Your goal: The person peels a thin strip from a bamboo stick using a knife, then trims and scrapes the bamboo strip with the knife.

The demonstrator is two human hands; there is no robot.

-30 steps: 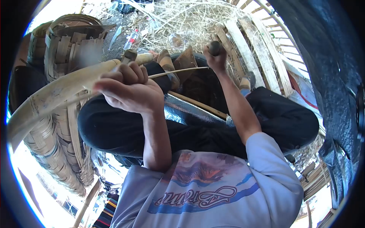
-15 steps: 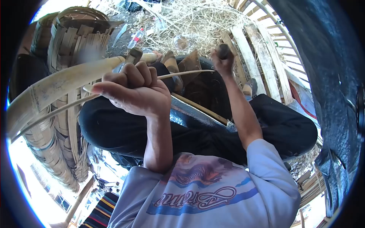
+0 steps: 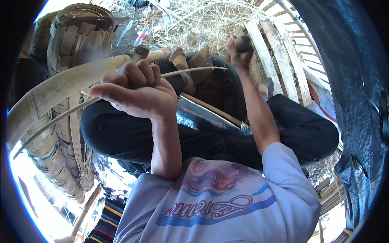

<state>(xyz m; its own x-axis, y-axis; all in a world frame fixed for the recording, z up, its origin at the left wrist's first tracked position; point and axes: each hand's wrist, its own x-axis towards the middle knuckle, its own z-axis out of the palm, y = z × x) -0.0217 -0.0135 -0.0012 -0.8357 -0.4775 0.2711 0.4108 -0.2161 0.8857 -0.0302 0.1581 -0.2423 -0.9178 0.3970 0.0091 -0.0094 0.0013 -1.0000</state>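
Observation:
My left hand [image 3: 137, 87] is closed around a thin, pale bamboo strip [image 3: 194, 69]. The strip runs past the fist on both sides, its left end hanging low and its right end reaching close to my right hand. Wrapped in my right hand [image 3: 240, 56] is a tool handle [image 3: 242, 43] with a dark, rounded end; the rest of the tool is hidden, so its kind is unclear. Behind the left fist lies a thick bamboo pole [image 3: 69, 79], with a dark block-like piece [image 3: 140, 52] by its right end.
Woven baskets [image 3: 81, 40] stand at the left. Below the hands are my crossed legs [image 3: 300, 125] and a bamboo stick [image 3: 212, 109]. A plastic bottle [image 3: 142, 35] and straw-like shavings [image 3: 206, 20] cover the ground ahead. Wooden slats [image 3: 269, 56] and dark plastic sheeting [image 3: 348, 101] are at the right.
My left hand has shifted slightly left and up with the strip, whose right end now sits higher. My right hand has moved a little up and to the right, still holding the handle.

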